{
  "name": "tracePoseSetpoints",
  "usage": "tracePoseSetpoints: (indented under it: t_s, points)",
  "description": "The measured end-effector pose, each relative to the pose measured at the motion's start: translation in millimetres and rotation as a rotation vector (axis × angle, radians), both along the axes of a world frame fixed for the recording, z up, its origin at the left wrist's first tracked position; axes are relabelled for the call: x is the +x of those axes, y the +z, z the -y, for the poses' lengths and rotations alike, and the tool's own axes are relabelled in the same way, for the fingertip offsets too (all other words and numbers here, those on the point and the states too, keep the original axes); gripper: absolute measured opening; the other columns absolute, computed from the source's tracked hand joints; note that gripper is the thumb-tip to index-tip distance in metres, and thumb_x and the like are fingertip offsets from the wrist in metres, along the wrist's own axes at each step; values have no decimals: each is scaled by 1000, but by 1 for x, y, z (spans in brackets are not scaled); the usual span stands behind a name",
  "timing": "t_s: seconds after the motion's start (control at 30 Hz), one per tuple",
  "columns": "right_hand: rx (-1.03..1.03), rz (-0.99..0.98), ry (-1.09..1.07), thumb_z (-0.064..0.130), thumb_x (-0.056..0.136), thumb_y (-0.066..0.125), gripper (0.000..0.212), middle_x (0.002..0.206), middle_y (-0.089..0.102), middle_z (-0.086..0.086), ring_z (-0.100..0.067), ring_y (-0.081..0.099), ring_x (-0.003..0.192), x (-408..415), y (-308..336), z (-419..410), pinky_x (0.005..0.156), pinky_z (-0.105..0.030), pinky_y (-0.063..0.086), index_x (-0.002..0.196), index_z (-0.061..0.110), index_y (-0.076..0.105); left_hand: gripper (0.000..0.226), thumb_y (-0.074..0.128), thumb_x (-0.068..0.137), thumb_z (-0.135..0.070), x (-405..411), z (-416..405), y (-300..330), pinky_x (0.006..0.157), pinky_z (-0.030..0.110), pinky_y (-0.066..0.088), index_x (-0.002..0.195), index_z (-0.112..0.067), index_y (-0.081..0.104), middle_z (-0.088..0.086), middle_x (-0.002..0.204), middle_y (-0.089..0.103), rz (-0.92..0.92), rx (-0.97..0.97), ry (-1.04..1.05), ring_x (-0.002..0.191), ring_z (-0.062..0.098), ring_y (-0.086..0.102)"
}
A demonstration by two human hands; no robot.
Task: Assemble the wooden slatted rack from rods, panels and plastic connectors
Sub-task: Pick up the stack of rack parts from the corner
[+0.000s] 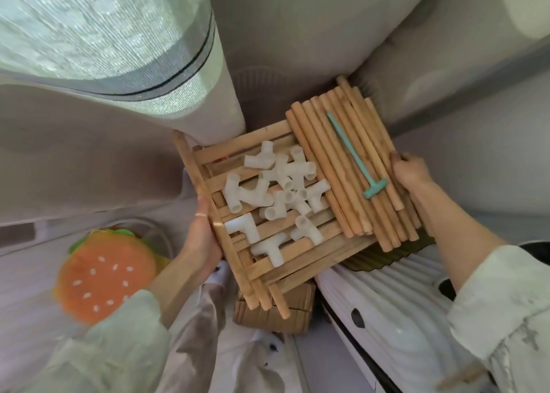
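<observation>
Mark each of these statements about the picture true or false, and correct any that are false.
1. Both hands hold the stack of slatted panels by its sides. True: the left hand grips one edge and the right hand the opposite edge.
2. The white plastic connectors lie in a heap on the panels. True.
3. The teal hammer lies among the connectors. False: it lies on the wooden rods, beside the heap.
4. The rack is already assembled. False: rods, panels and connectors are all loose and unjoined.
5. A burger-shaped cushion lies below the left hand in the picture. True.
</observation>
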State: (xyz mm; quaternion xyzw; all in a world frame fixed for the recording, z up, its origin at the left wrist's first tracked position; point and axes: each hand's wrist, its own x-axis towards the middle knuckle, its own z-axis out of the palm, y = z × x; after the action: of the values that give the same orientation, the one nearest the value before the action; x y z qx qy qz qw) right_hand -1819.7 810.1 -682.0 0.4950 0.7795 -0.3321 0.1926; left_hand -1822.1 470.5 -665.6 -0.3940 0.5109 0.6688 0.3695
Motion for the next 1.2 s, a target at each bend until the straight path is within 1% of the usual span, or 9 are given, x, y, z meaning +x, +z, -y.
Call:
tracePoseSetpoints:
  t_s: [0.07,0.17,0.27,0.47,0.6,0.8,1.0,1.1,1.2]
  points:
    - [-47,6,-21,30,101,35,42,134,52,-15,-32,49,121,1,3,-1,99,-33,39,137,12,46,58,20,97,-59,0,1,2,97,50,45,106,-22,64,9,106,71,-2,5,-7,103,27,64]
    - [-95,16,-23,32,100,37,43,134,52,-14,-31,50,120,4,6,-1,101,-35,40,138,14,46,60,20,94,-63,-1,4,5,91,51,46,106,-26,65,9,107,71,-8,-14,-41,104,32,64]
    - [-140,28,-8,37,100,37,46,136,51,-12,-29,49,122,6,9,1,100,-32,38,139,14,44,58,20,96,-60,-2,11,6,86,46,49,105,-25,66,5,104,72,-33,-34,-43,101,26,65]
    - [-233,0,-69,41,99,39,50,139,48,-9,-25,46,125,7,16,4,93,-26,34,140,13,42,56,19,99,-55,-2,24,5,94,45,46,115,-22,62,3,112,70,-70,51,-52,105,20,66]
    - [-273,8,-148,46,97,40,56,142,46,-9,-25,43,128,8,17,3,104,-35,34,141,11,40,59,19,98,-56,-1,20,5,85,41,48,115,-21,63,4,111,70,-77,79,-13,100,19,67]
    - [-324,5,-190,47,97,41,58,144,43,-8,-24,41,130,13,16,18,105,-35,31,142,11,37,62,24,94,-62,-1,33,10,88,44,48,119,-20,62,7,111,70,-40,16,35,102,23,67]
    - [-398,2,-235,57,88,51,71,138,49,-7,-24,47,123,16,35,47,101,-36,38,142,11,39,58,28,93,-63,-13,55,29,67,36,49,106,-22,66,3,92,74,-62,-93,45,81,19,72]
    - [-458,-60,-262,59,89,49,69,133,52,-6,-19,49,112,22,43,66,93,-31,38,138,10,44,60,27,92,-65,-22,69,41,69,37,49,106,-22,66,4,92,74,-62,-119,3,89,22,68]
    - [-469,-101,-316,59,88,49,71,131,54,-7,-19,51,110,31,46,88,90,-28,40,138,9,45,64,28,90,-67,-30,85,52,77,41,50,115,-21,65,9,105,71,-44,-162,-35,99,26,65]
